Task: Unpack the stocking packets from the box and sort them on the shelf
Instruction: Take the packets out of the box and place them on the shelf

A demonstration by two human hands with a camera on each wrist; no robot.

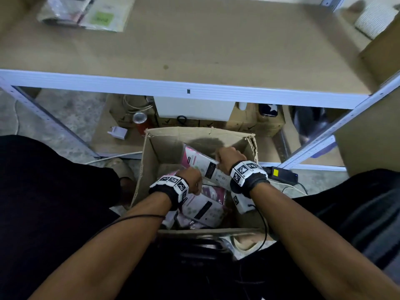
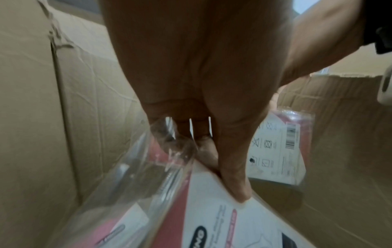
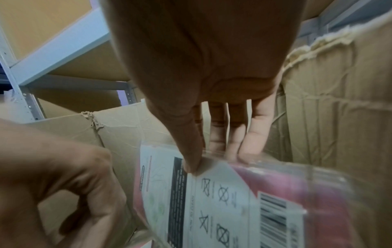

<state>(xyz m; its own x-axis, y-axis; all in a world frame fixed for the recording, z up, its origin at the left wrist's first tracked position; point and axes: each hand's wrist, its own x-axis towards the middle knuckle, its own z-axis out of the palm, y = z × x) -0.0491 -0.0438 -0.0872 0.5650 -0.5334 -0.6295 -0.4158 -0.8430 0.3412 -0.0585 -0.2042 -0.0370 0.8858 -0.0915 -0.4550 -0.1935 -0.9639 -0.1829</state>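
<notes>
We reach both hands into the open corrugated cardboard box (image 1: 151,152), its torn upper edges frayed. Our right hand (image 1: 229,157) pinches a stocking packet (image 1: 201,162), thumb (image 3: 192,151) on the printed side, fingers behind; it stands tilted above the pile. Its glossy clear sleeve encloses pink fabric and a white card bearing crossed-out laundry symbols, a barcode and a black text block too blurred to read. Our left hand (image 1: 191,177) pinches a second packet (image 2: 212,209) low in the box; its lettering is cut off. More packets (image 1: 205,210) lie beneath. The fibreboard shelf (image 1: 194,50), white-edged, carries a few packets (image 1: 86,14) at far left.
</notes>
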